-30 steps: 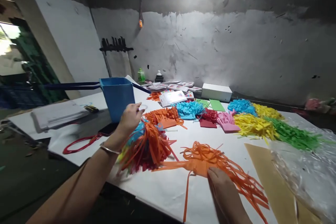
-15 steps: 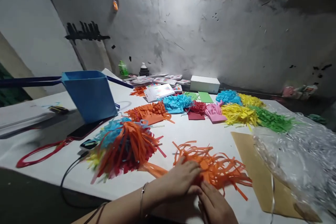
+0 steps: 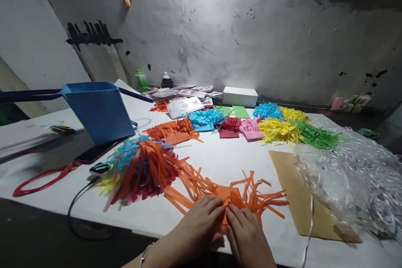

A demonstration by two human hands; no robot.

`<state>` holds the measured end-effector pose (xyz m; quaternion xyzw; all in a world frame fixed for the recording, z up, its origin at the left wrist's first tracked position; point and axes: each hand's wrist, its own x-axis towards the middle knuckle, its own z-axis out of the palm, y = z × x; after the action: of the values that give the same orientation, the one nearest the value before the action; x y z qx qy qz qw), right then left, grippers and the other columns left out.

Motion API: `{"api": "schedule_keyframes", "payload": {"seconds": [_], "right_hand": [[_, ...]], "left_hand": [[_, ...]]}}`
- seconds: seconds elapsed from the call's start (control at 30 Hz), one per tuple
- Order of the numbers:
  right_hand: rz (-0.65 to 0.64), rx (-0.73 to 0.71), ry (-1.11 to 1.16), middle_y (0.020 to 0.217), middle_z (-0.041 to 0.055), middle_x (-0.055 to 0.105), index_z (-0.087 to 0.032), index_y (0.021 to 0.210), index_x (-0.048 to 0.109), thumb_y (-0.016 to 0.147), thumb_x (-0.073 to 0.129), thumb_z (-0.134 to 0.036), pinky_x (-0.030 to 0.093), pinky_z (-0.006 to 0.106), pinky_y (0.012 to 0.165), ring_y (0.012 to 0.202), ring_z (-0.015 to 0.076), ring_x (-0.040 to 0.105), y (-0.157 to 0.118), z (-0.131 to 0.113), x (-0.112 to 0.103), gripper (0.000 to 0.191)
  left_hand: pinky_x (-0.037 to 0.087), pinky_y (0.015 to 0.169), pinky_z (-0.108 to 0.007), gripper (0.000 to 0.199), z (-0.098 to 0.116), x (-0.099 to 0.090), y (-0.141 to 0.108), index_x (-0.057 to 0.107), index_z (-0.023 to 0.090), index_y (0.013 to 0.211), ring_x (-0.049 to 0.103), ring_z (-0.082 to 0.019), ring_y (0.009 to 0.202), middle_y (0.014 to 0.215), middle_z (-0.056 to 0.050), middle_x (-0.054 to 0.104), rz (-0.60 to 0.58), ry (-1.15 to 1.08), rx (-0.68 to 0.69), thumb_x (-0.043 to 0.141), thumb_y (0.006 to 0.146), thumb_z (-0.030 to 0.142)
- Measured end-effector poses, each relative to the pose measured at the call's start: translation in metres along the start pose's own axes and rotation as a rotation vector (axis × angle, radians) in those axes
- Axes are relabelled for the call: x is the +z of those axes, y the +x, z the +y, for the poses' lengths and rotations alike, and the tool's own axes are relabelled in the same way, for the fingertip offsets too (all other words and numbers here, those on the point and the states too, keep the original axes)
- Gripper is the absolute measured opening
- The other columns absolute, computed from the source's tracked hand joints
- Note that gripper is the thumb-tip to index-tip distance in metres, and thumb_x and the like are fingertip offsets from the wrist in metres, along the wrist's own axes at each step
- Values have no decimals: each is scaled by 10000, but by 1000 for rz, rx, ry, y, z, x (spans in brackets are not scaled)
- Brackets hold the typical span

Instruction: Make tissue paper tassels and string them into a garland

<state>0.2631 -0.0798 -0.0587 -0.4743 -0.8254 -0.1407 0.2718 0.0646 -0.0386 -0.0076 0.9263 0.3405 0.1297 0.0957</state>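
Head view: at 6 o'clock, my left hand and my right hand meet, fingertips touching or nearly so. Both grasp the near edge of the orange fringe, fingers bent over the paper; my right thumb cannot be made out. Clock positions are read from this grip. The fringe lies directly at 12 o'clock on the white table, its loose strips fanning toward 10 and 2 o'clock. At 10 o'clock, strips reach the multicolour tassel bundle. At 2 o'clock, the brown sheet lies flat, partly covered by clear plastic. Beyond the bundle, toward 10 o'clock, the blue container stands beside a dark flat device. Farther out, from 11 to 1 o'clock, extends a row of fringed paper: orange, blue, dark red, pink, yellow and green. Behind it are printed packets at 11 o'clock and the white box at 12 o'clock.
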Motion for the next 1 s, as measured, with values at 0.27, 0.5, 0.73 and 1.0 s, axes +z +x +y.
{"api": "schedule_keyframes", "payload": {"seconds": [0.27,0.5,0.73,1.0], "right_hand": [[-173,395,-41,1461,179,519,-155,1370,554,921,441,-158,599,363,769,1109,278,684,28,28,-13,462],[252,509,-398,1209,188,682,-115,1181,643,965,425,-225,522,477,866,1047,332,661,-10,57,-45,326],[32,232,68,1122,58,735,-238,1173,661,825,451,-16,503,394,908,1014,239,662,17,-3,7,463],[280,411,-354,1275,244,650,-76,1307,579,980,467,-273,503,584,831,1050,392,661,8,35,-25,397]], "left_hand": [[494,1044,-550,524,4,6,-10,592,192,1179,538,-349,1260,1360,-155,589,77,9,-20,682,691,24],[510,1029,-549,471,2,18,-10,588,202,1131,543,-340,1257,1350,-144,596,182,41,24,619,698,20],[506,1028,-568,416,-2,21,-9,615,187,1136,587,-319,1214,1284,-140,656,268,62,130,570,759,15],[520,1007,-548,325,2,13,-13,643,233,1083,609,-303,1157,1183,-94,683,245,5,65,585,833,34]]}}
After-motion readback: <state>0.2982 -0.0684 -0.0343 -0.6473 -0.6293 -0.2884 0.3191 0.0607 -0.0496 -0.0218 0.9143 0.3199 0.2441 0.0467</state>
